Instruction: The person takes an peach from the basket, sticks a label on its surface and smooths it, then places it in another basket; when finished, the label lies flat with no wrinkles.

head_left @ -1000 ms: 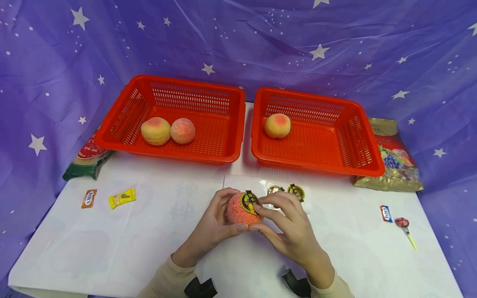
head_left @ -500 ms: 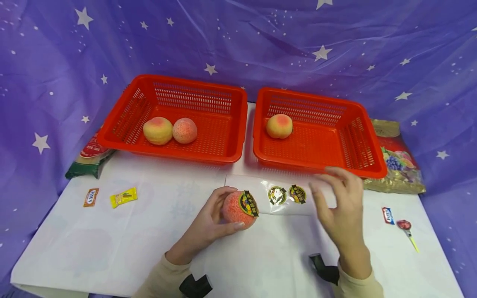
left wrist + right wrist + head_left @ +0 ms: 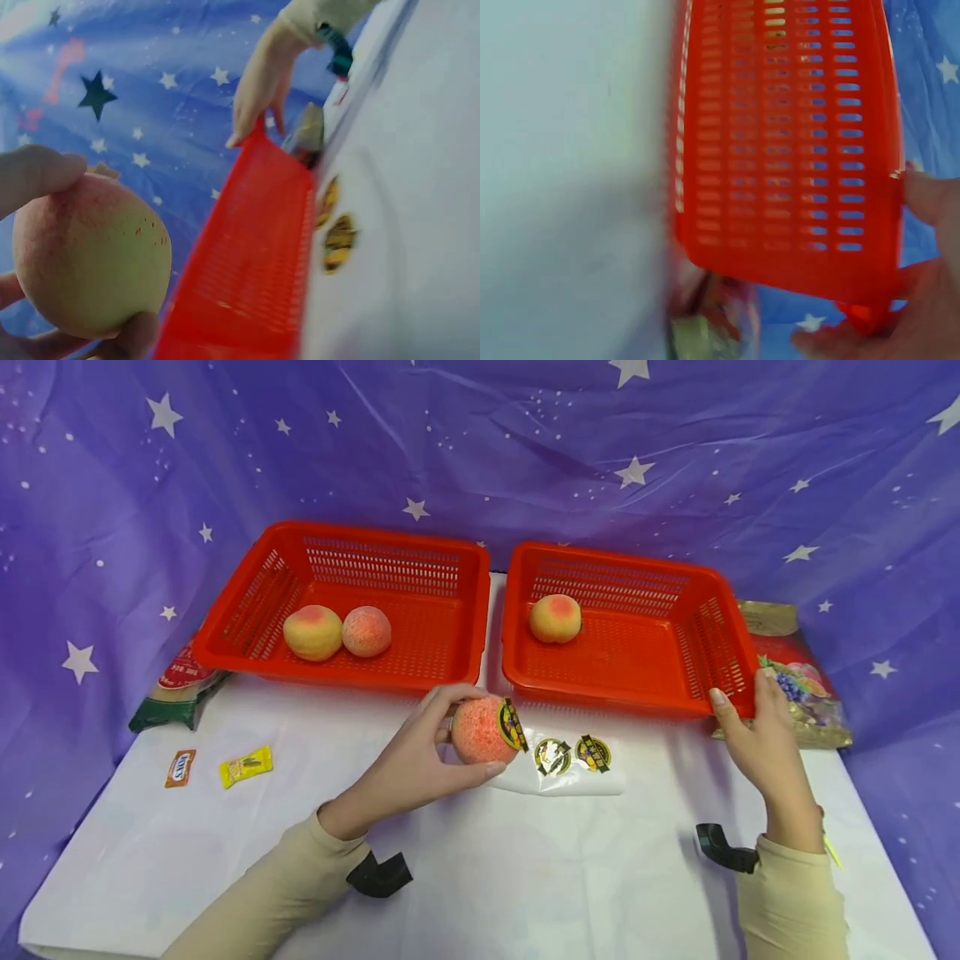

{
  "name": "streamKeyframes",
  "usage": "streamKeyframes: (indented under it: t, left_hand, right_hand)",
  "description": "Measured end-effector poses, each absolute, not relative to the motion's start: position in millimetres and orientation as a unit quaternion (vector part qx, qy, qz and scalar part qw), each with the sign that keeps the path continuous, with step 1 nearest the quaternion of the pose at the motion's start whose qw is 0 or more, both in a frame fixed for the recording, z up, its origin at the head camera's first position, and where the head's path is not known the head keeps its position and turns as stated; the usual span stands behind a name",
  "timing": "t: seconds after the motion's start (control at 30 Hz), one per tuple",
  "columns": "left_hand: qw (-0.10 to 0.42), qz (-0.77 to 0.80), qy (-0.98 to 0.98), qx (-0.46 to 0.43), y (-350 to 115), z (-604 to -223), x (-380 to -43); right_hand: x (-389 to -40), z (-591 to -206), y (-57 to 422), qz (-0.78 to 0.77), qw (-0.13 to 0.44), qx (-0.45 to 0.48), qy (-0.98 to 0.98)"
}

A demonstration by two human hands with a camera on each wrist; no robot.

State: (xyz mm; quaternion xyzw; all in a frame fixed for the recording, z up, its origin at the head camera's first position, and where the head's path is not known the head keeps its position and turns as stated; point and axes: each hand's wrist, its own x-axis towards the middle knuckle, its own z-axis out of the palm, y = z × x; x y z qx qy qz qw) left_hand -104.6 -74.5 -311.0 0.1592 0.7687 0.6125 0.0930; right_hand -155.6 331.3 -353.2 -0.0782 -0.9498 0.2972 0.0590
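A peach (image 3: 480, 732) with a round black-and-gold sticker (image 3: 512, 725) is in my left hand (image 3: 420, 762), the fingers and thumb curled round its sides. Its yellow side faces the left wrist camera, where the peach (image 3: 94, 255) fills the left part. My right hand (image 3: 768, 747) grips the front right corner of the right red basket (image 3: 600, 687), thumb on the near side of the rim. In the right wrist view the basket's slotted wall (image 3: 780, 150) stands close before that hand (image 3: 930, 292). One peach (image 3: 555, 618) lies in this basket.
The left red basket (image 3: 337, 675) holds two peaches. A white sheet with two round stickers (image 3: 593, 752) lies in front. Wrapped candies (image 3: 246, 767) are at left; food bags (image 3: 806, 681) lean beside the baskets. A starry purple cloth (image 3: 480, 443) hangs behind.
My right hand has left the stickered peach and moved right to the basket's front corner, now gripping it. My left hand has lifted the peach forward, towards the baskets.
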Motion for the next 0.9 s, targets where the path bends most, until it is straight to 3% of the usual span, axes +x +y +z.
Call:
streamKeyframes:
  t: [0.1, 0.37, 0.67, 0.9]
  left_hand:
    - [0.069, 0.59, 0.787, 0.167, -59, -301, -126]
    - [-0.016, 0.47, 0.86, 0.2, -7, -310, -195]
    - [0.045, 0.38, 0.901, 0.206, 21, -332, -247]
    - [0.126, 0.307, 0.907, 0.258, 42, -340, -265]
  right_hand:
    - [-157, -356, 334, 0.318, 0.025, -0.085, -0.944]
    - [-160, -352, 332, 0.347, 0.01, -0.067, -0.936]
    - [-165, -349, 323, 0.334, -0.012, -0.07, -0.94]
    - [-160, -343, 328, 0.326, -0.024, -0.082, -0.942]
